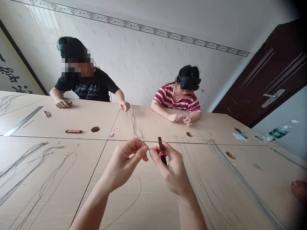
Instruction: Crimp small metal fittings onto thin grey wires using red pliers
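My left hand (127,161) is closed in a pinch on the end of a thin grey cord (140,188), which hangs down and curves across the table below. My right hand (171,169) meets it fingertip to fingertip, also pinching at the cord's end; the small part there is too tiny to make out. Tucked in the right hand's fingers is a small red-and-black tool (162,151) with a flat dark strip pointing up; its exact kind is unclear. Both hands are raised over the table's middle.
Cord bundles lie left (40,191) and right (240,179) on the table (120,210). Across it sit a person in black (86,84) and one in striped red (168,95). A bottle (279,131), a metal ruler (26,119) and a red-and-black bar (73,131) lie about.
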Tool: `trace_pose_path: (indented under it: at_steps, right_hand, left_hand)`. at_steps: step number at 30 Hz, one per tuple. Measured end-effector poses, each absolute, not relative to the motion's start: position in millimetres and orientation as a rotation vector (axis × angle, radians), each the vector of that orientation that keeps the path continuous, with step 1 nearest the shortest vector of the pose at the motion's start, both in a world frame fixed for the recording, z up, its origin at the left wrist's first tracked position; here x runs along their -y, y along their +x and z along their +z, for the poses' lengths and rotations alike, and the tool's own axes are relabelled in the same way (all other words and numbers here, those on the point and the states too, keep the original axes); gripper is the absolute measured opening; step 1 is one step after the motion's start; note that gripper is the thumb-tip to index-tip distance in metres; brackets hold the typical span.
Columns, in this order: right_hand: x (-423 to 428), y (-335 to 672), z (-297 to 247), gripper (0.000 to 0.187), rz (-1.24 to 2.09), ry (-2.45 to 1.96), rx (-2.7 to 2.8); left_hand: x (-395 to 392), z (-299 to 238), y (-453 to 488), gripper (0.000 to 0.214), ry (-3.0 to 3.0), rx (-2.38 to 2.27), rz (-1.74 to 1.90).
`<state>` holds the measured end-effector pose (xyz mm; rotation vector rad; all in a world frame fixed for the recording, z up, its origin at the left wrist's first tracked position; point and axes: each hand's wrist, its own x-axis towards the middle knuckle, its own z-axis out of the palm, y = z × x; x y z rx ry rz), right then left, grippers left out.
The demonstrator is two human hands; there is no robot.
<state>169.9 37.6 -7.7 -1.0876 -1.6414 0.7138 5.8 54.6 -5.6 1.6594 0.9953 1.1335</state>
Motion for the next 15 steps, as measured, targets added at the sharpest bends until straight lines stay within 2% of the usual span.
trace_pose_path:
  at_steps: [15]
  right_hand:
    - [-37.1, 170.5, -9.4, 0.016, 0.54, -1.15, 1.655]
  left_hand:
    - [-49.9, -3.2, 8.9, 0.024, 1.773, -1.125, 1.159]
